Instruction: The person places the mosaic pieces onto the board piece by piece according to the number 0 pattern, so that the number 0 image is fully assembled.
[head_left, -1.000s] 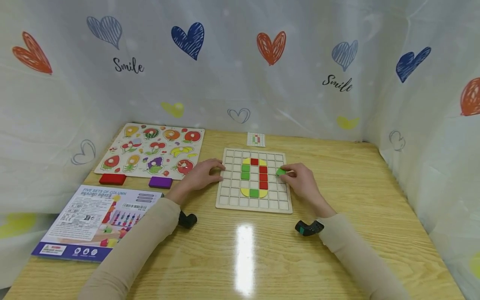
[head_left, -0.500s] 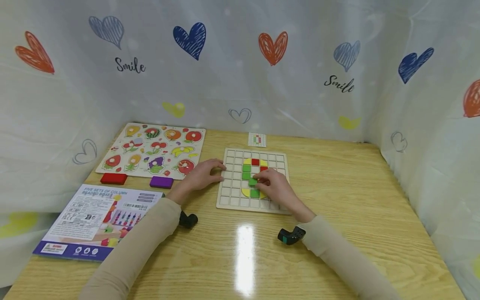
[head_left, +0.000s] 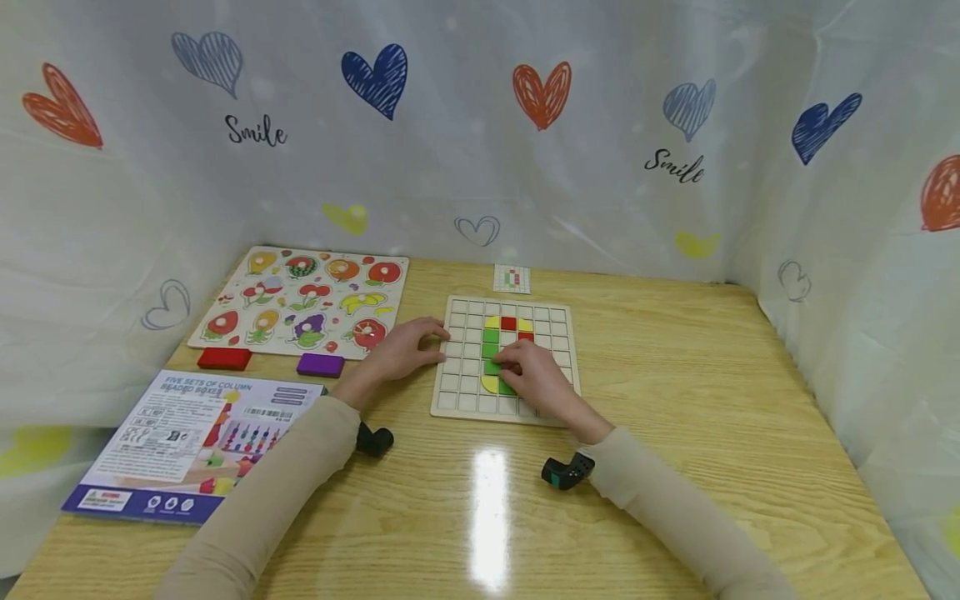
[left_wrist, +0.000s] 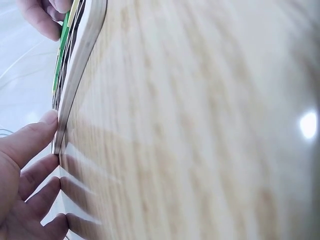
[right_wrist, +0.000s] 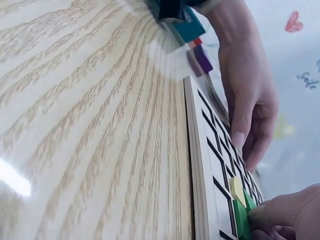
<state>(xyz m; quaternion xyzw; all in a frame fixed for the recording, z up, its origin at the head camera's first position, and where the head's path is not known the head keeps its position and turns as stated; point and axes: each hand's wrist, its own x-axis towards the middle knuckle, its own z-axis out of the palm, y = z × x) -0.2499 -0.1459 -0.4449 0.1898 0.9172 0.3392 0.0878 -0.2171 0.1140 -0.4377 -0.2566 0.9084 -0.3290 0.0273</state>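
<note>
On the pale wooden grid board [head_left: 457, 404] lie red, green and yellow tiles in a ring. The right hand [head_left: 542, 379] is over the board, its thumb and fingertips pinching a green tile [head_left: 491, 367] at the ring's lower left. In the right wrist view this green tile [right_wrist: 248, 200] sits against the fingertips, behind a yellow tile [right_wrist: 236, 189]. The hand hides the ring's right side. The left hand [head_left: 405, 348] rests at the board's left edge. In the left wrist view its thumb [left_wrist: 35, 135] and loosely extended fingers touch that edge and the table.
A small pattern card [head_left: 512, 279] lies behind the board. To the left are a fruit puzzle [head_left: 247, 287], a red block [head_left: 224, 358], a purple block [head_left: 320, 365] and a flat printed box [head_left: 150, 442]. A heart-printed curtain [head_left: 465, 150] surrounds the wooden table [head_left: 675, 358].
The right hand has carried the green tile from the board's right edge leftward to the ring's lower-left side, where it now lies lower in the grid. The left hand has stayed put.
</note>
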